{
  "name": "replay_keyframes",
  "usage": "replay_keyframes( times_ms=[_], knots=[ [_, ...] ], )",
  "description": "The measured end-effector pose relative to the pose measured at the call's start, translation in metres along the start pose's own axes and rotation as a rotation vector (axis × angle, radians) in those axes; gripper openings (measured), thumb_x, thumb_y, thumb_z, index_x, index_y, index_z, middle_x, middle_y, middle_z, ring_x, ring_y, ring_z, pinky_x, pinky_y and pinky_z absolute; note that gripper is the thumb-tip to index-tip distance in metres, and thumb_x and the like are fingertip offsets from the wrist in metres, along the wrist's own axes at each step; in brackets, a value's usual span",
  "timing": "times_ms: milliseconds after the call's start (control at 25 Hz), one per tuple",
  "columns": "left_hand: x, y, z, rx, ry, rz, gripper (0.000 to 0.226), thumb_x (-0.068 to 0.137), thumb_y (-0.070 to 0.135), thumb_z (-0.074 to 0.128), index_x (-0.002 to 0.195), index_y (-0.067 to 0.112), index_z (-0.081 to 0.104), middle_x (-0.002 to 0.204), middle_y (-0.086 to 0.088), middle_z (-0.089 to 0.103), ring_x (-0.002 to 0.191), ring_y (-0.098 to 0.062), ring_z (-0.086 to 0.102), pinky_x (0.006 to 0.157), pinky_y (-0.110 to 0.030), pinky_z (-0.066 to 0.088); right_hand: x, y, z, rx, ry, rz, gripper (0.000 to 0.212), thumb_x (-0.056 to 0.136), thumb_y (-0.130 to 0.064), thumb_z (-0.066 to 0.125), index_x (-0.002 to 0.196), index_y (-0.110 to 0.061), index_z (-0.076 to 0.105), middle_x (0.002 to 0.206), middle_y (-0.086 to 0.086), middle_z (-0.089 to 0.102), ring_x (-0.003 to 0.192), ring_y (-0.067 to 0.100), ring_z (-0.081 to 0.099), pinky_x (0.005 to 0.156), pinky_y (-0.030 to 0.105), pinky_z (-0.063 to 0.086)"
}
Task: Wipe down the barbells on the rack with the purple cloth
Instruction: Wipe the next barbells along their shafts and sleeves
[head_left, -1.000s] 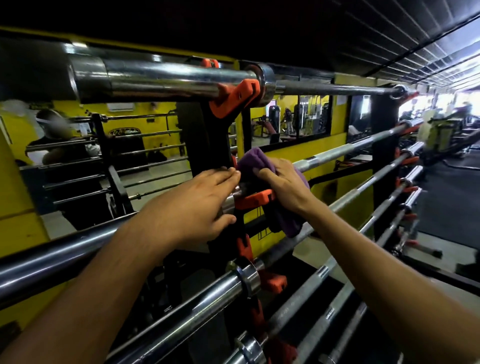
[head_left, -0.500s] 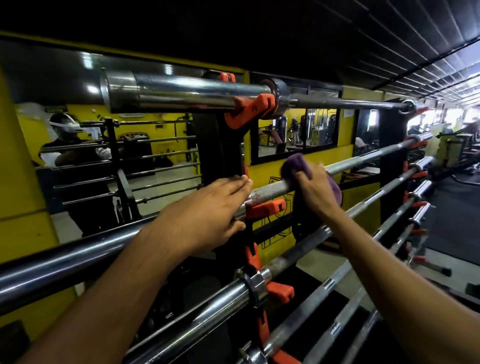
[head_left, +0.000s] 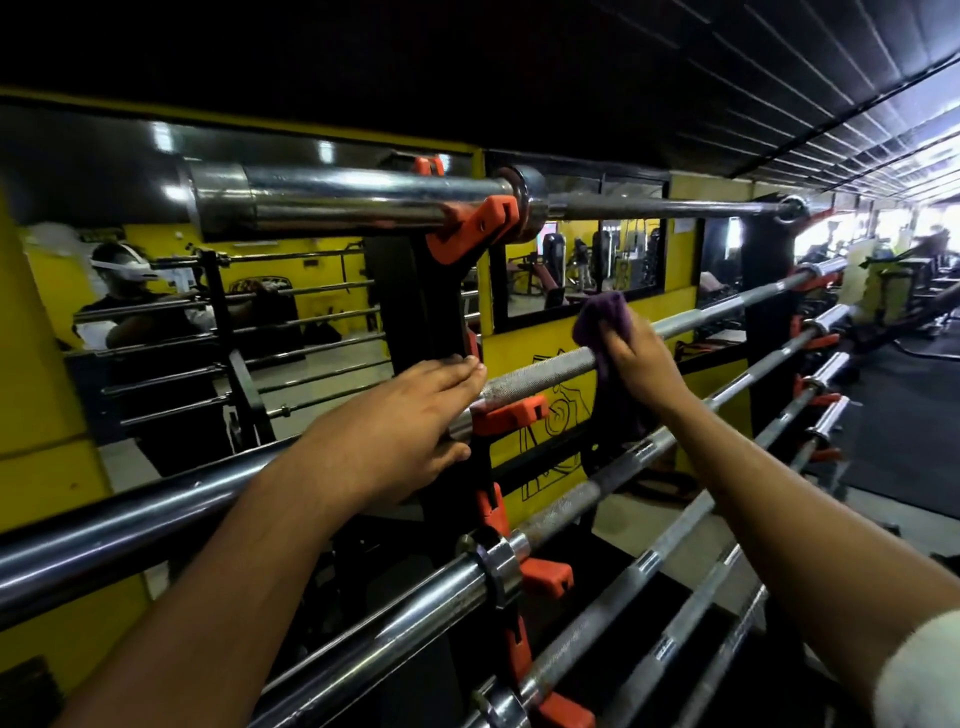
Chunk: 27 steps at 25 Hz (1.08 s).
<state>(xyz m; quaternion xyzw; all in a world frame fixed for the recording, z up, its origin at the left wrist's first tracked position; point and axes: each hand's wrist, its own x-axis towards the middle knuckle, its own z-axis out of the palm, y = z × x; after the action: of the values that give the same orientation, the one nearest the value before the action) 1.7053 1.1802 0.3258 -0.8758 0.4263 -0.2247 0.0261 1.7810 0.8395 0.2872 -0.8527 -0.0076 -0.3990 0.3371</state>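
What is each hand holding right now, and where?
Right hand grips the purple cloth, bunched around the barbell shaft. Left hand holds nothing, resting flat on that bar's sleeve end.

The right hand (head_left: 641, 364) grips the purple cloth (head_left: 605, 317) around a barbell (head_left: 540, 371) on the rack (head_left: 415, 291); the left hand (head_left: 400, 421) rests flat on that bar's sleeve end.

Left hand (head_left: 400, 421) flat, fingers (head_left: 457, 370) straight — right hand (head_left: 641, 364) curled, arm outstretched.
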Motion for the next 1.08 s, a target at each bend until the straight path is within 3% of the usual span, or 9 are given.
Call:
replay_keyframes(
  times_ms=[120,240,320,440,520,640,800,920,1080],
  knots=[
    [0.002,0.000,0.000,-0.016,-0.014,-0.015,0.082,0.099,0.048,0.049,0.158,0.032,-0.006,0.166,0.014,-0.006,0.150,-0.003,-0.005,0.121,-0.024,0.006,-0.023,-0.014,0.007,0.069,0.028,0.058,0.035,0.104,-0.046,0.041,0.127,-0.026,0.057,0.126,0.010,0.061,0.119,0.030,0.053,0.102,0.056,0.044],
    [0.004,0.005,-0.002,-0.034,-0.079,-0.052,0.087,0.098,0.056,0.047,0.156,0.033,-0.013,0.164,0.015,-0.013,0.149,-0.001,-0.008,0.117,-0.021,0.002,-0.068,-0.040,0.021,0.141,-0.199,-0.006,0.054,0.104,-0.027,0.049,0.156,-0.025,0.032,0.162,0.008,0.029,0.151,0.030,0.020,0.123,0.055,0.019],
    [0.007,0.004,-0.005,-0.094,-0.102,-0.082,0.091,0.094,0.060,0.049,0.155,0.038,-0.017,0.164,0.017,-0.013,0.150,-0.002,-0.004,0.117,-0.023,0.007,-0.088,-0.060,0.014,0.306,-0.335,-0.099,0.055,0.100,-0.037,0.050,0.153,-0.028,0.038,0.157,-0.005,0.040,0.150,0.024,0.025,0.122,0.048,0.024],
    [0.009,0.008,-0.005,-0.178,-0.034,-0.091,0.090,0.090,0.068,0.045,0.153,0.045,-0.015,0.162,0.020,-0.014,0.149,-0.001,-0.004,0.122,-0.031,0.009,-0.102,-0.077,-0.014,0.614,-0.422,-0.094,0.031,0.102,-0.025,0.051,0.131,-0.021,0.060,0.112,-0.011,0.068,0.106,0.011,0.061,0.092,0.028,0.050],
    [0.009,0.028,0.003,-0.113,0.106,0.004,0.084,0.089,0.073,0.033,0.156,0.041,-0.007,0.164,0.017,-0.009,0.149,0.000,-0.006,0.124,-0.037,0.000,-0.113,-0.079,-0.030,0.786,-0.358,0.014,0.026,0.100,-0.024,0.055,0.122,-0.016,0.065,0.108,0.000,0.071,0.099,0.014,0.065,0.087,0.029,0.054],
    [0.018,0.069,0.022,-0.084,0.279,0.139,0.077,0.092,0.063,0.031,0.159,0.028,0.014,0.162,0.007,0.026,0.149,-0.006,0.021,0.125,-0.047,-0.001,-0.138,-0.067,-0.047,1.001,-0.244,0.170,0.018,0.088,-0.025,0.067,0.101,-0.013,0.070,0.094,0.004,0.073,0.088,0.012,0.067,0.079,0.025,0.054],
    [0.045,0.116,0.055,-0.321,0.188,0.150,0.049,0.095,0.055,0.044,0.139,0.034,0.043,0.129,0.009,0.062,0.124,-0.014,0.054,0.119,-0.042,0.026,-0.167,-0.029,-0.064,0.898,-0.204,0.216,0.021,0.072,-0.027,0.071,0.079,-0.012,0.059,0.066,-0.008,0.059,0.064,0.001,0.051,0.059,0.016,0.043],
    [0.063,0.143,0.081,-0.561,0.078,0.122,0.024,0.093,0.049,0.052,0.110,0.032,0.051,0.104,0.010,0.065,0.103,-0.017,0.062,0.085,-0.038,0.050,-0.187,0.016,-0.079,0.606,-0.160,0.221,0.021,0.087,-0.031,0.065,0.095,-0.012,0.067,0.084,-0.008,0.069,0.076,0.005,0.060,0.071,0.020,0.050],
    [0.100,0.166,0.112,-0.571,0.039,-0.029,0.016,0.096,0.043,0.054,0.099,0.026,0.052,0.102,0.001,0.067,0.098,-0.026,0.062,0.081,-0.042,0.051,-0.232,0.079,-0.087,0.413,0.293,0.504,0.009,0.098,-0.018,0.063,0.102,-0.026,0.067,0.102,0.002,0.071,0.101,0.021,0.068,0.091,0.039,0.054]
  ],
)
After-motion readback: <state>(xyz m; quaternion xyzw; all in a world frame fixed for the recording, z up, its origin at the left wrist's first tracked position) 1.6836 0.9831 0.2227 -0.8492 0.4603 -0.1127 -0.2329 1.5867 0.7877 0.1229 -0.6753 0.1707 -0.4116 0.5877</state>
